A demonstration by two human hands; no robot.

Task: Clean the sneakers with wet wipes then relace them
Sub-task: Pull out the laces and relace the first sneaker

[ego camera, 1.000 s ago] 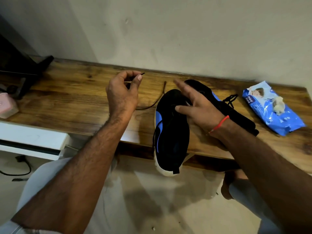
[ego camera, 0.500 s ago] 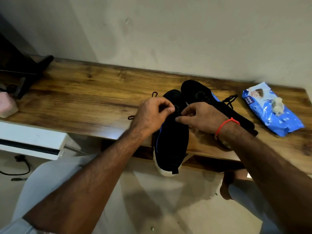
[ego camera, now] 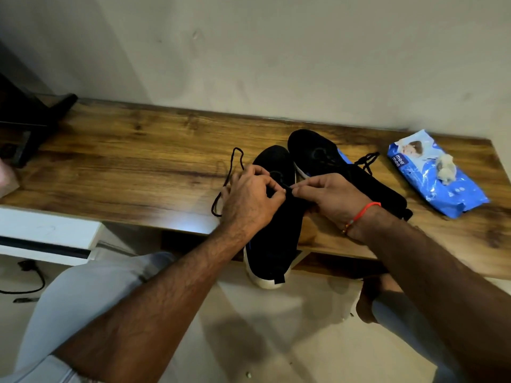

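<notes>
Both hands (fingers pinched) on lace [ego camera: 287, 187]

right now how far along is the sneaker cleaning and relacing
Wiping looks done: a used wipe lies crumpled on the wipes pack. Relacing is in hand: the left hand and right hand pinch a black lace over the near sneaker, with slack looping onto the table. The far sneaker shows a lace, but whether it is fully laced is unclear.
</notes>
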